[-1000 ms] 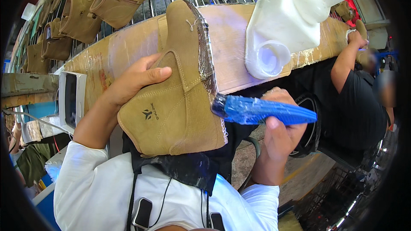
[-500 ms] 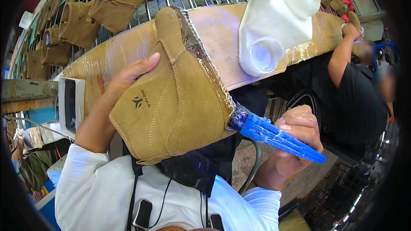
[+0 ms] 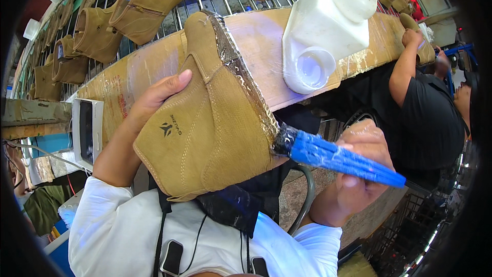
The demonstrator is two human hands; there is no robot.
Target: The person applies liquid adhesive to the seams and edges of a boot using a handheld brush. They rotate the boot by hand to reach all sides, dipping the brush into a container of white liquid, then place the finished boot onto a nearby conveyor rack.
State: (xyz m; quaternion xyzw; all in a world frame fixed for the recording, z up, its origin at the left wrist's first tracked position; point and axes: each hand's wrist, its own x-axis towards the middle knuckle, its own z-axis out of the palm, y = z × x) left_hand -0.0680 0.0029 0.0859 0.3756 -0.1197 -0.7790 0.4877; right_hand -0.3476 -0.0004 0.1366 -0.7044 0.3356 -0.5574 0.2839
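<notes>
A tan suede ankle boot (image 3: 205,128) is held on its side in front of me, with its toe pointing away. My left hand (image 3: 163,92) grips it at the left, thumb on the upper and the other fingers hidden behind. Along its right side, the sole edge looks dark and wet. My right hand (image 3: 365,161) is closed on the blue handle of a brush (image 3: 338,156), which is smeared with a whitish, stringy substance. The brush's dark tip touches the sole edge near the heel.
Beyond the boot, a white plastic bottle with a spout and small cup (image 3: 328,31) stands on a cardboard-covered surface (image 3: 261,31). Several tan boots (image 3: 148,10) sit on a metal rack. At the right, a co-worker in black (image 3: 428,107) handles another boot.
The brush and my right hand have shifted slightly right, with the handle swung a little flatter. The boot has barely moved. The co-worker has raised a boot into clearer view.
</notes>
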